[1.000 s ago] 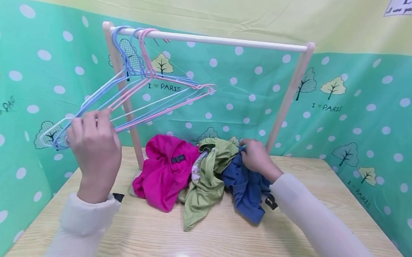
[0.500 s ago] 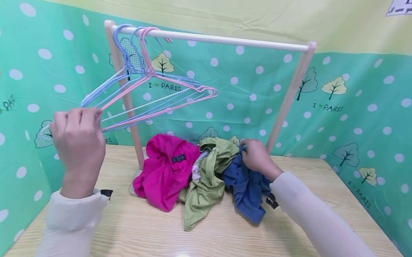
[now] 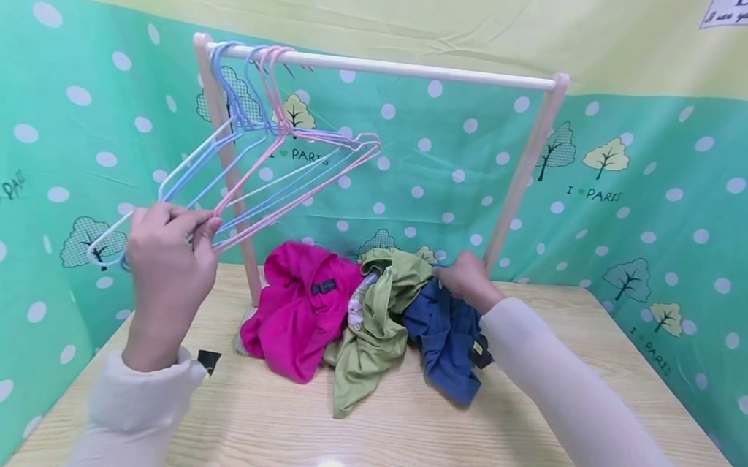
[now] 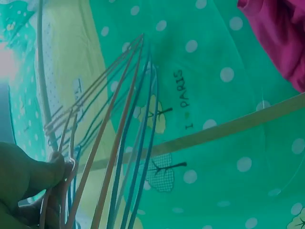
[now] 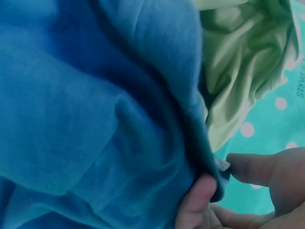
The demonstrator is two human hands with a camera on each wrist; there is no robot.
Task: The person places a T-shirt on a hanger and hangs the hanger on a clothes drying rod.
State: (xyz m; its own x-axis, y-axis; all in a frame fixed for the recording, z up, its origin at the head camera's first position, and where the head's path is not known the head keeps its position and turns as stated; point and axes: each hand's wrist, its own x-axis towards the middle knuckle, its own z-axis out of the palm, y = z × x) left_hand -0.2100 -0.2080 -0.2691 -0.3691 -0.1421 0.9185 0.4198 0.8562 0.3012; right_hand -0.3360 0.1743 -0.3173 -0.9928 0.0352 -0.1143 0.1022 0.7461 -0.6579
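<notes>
At the left, my left hand (image 3: 173,269) pinches the lower left part of a pink wire hanger (image 3: 251,172) between thumb and fingers. Behind it hang blue hangers (image 3: 203,163) and a white one (image 3: 110,233), all hooked over the rail's left end. The left wrist view shows the thumb (image 4: 45,174) against the pink wires. My right hand (image 3: 465,276) reaches down to a crumpled blue garment (image 3: 443,334) and pinches its upper edge. A bit of white label (image 5: 221,164) shows at the pinched edge in the right wrist view.
The rack's white rail (image 3: 420,71) spans two wooden posts. A green garment (image 3: 371,350) and a magenta garment (image 3: 297,323) lie heaped left of the blue one on the wooden table (image 3: 292,440). A polka-dot cloth (image 3: 677,235) stands behind and at both sides.
My left hand has moved left, then back right and slightly down, its grip shifting to a thumb pinch on the pink hanger; the hangers swung along. My right hand stays at the blue garment.
</notes>
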